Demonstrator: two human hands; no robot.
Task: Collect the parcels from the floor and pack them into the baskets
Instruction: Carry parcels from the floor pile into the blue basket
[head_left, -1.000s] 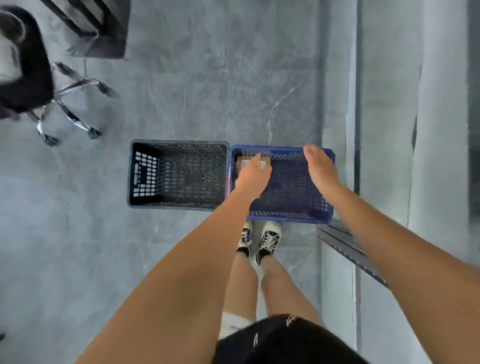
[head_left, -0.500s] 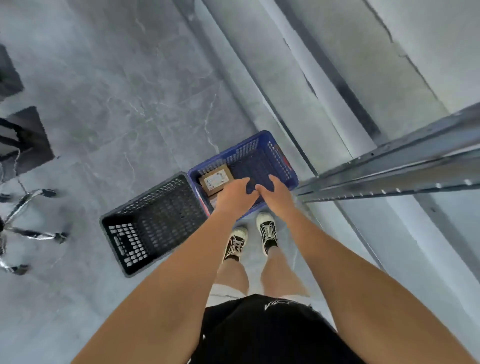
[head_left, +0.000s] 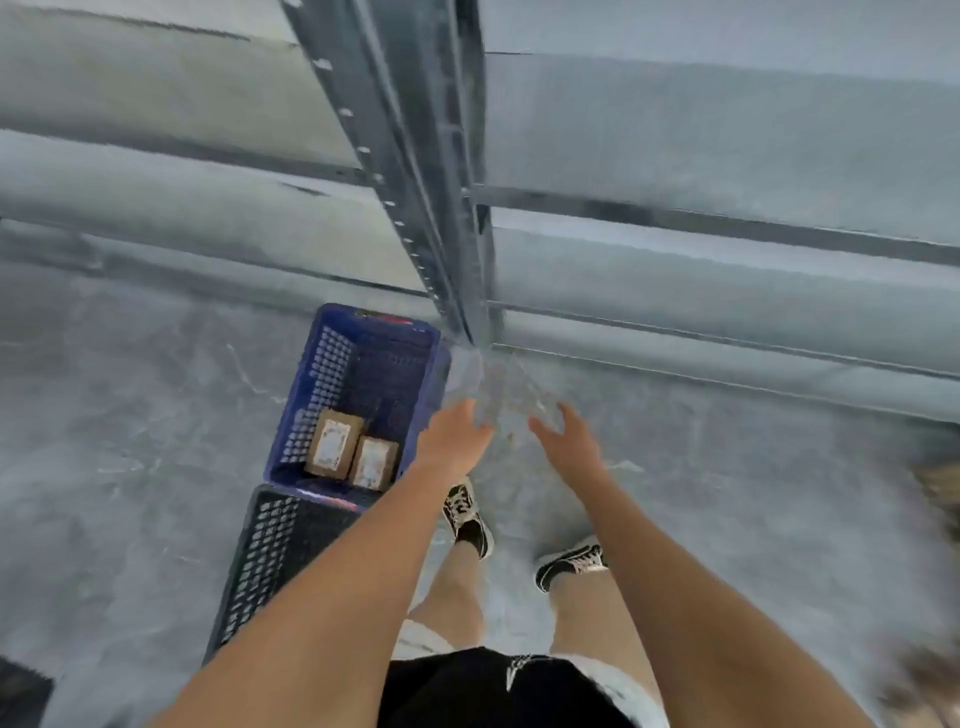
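Both hands reach forward over the floor (head_left: 156, 415), side by side with a gap between them. The left hand (head_left: 453, 441) has loose, relaxed fingers and holds nothing; it hangs just right of the blue basket (head_left: 324, 374). The right hand (head_left: 563, 441) is spread, fingers apart, also holding nothing. Below them, two feet in dark shoes (head_left: 467, 519) stand on the grey floor. The blue basket sits on the floor to the left of the hands, and two parcels (head_left: 332, 442) lie side by side in its near end, brown boxes with pale labels facing up. A black basket (head_left: 260, 561) stands against the blue one's near end; the left forearm hides part of it. Beyond the hands, a grey metal shelf post (head_left: 415, 182) rises from the floor, with long shelf rails running to either side. The picture is blurred
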